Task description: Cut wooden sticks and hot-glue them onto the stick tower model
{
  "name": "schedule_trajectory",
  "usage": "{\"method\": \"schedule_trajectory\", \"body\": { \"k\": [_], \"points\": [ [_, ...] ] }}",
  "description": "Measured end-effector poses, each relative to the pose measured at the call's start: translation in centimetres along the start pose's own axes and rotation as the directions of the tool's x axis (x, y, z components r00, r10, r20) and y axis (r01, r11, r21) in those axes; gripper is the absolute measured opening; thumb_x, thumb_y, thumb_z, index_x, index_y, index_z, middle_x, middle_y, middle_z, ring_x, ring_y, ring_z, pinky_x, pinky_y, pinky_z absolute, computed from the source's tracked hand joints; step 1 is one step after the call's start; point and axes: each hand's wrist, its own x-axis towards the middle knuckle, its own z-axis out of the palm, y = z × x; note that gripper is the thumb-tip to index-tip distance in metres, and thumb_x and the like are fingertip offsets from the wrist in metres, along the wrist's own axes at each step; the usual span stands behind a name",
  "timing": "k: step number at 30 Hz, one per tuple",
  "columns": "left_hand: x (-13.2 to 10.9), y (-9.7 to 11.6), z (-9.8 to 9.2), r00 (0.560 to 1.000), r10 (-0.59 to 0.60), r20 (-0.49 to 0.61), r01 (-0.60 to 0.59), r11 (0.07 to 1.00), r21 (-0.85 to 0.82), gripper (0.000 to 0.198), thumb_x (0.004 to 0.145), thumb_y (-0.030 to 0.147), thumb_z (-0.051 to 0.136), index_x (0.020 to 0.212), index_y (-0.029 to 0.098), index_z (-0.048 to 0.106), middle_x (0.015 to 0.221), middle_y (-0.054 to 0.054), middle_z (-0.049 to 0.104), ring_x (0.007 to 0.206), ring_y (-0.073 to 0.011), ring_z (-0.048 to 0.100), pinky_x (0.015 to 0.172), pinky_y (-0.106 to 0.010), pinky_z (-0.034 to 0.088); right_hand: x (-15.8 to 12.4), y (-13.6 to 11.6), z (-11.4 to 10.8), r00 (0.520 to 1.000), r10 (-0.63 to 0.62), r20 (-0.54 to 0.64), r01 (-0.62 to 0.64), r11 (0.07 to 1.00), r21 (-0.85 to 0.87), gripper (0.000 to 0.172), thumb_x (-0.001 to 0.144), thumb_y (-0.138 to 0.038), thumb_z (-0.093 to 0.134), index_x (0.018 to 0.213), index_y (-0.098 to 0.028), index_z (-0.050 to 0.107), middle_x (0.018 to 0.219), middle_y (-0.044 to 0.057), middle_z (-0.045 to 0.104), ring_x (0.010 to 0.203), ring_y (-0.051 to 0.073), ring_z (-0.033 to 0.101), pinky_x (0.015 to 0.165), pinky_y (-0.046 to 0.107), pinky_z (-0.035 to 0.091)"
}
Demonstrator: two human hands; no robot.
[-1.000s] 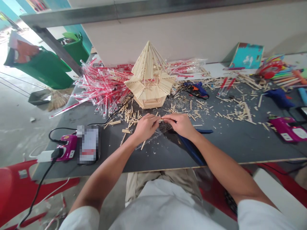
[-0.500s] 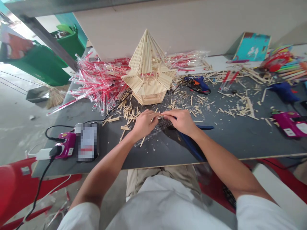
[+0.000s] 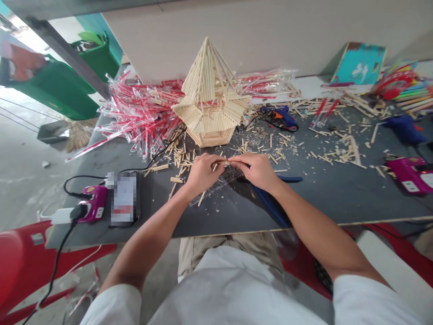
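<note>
Concrete floor (image 3: 23,189) is seen at the left of a dark grey bench (image 3: 321,203), and green bins (image 3: 57,97) are placed beyond it, while a pale wall panel (image 3: 270,31) is raised along the far side. Near the front of the bench, a short wooden stick (image 3: 226,163) is pinched between the left hand (image 3: 203,174) and the right hand (image 3: 253,170), both closed narrowly, with the fingers of each brought to the stick and the two hands almost meeting. A clear plastic strip (image 3: 226,178) is laid beneath the hands, though contact with them cannot be told. A blue-handled tool (image 3: 270,207) is lying just below the right hand. Loose wooden sticks (image 3: 179,162) are scattered beside the left hand. Ahead of the hands and apart from them, an upright stick-built pagoda model (image 3: 209,117) is standing, its pointed top set over a wider, many-sided roof. Behind it, on the left, a heap of red-and-clear plastic-wrapped sticks (image 3: 142,117) is piled. A blue glue gun (image 3: 282,118) is placed to the right of the model, and a magenta device (image 3: 94,203) is set near the bench's left edge, beside a pixelated object (image 3: 123,198).
</note>
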Motion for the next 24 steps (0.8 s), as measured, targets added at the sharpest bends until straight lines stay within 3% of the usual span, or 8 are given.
{"method": "schedule_trajectory", "body": {
  "k": [11, 24],
  "points": [
    [0.06, 0.06, -0.36, 0.998, -0.069, 0.005, 0.069, 0.994, -0.087, 0.019, 0.09, 0.023, 0.066, 0.106, 0.023, 0.076, 0.095, -0.002, 0.079, 0.085, -0.0177, 0.071, 0.072, -0.03, 0.053, -0.03, 0.06, -0.08, 1.0, 0.003, -0.005, -0.003, 1.0, -0.013, 0.019, 0.099, -0.026, 0.063, 0.109, -0.028, 0.08, 0.1, 0.0, 0.081, 0.089, 0.019, 0.076, 0.085, 0.033, 0.059],
    [-0.09, 0.33, -0.43, 0.998, -0.046, -0.032, 0.044, 0.998, -0.042, 0.018, 0.091, 0.02, 0.064, 0.105, 0.023, 0.074, 0.098, -0.002, 0.078, 0.094, -0.019, 0.07, 0.085, -0.032, 0.055, -0.06, 0.01, -0.1, 1.0, -0.004, -0.024, 0.004, 1.0, -0.011, 0.019, 0.099, -0.027, 0.064, 0.109, -0.027, 0.08, 0.103, 0.001, 0.081, 0.092, 0.018, 0.076, 0.085, 0.032, 0.058]
  ]
}}
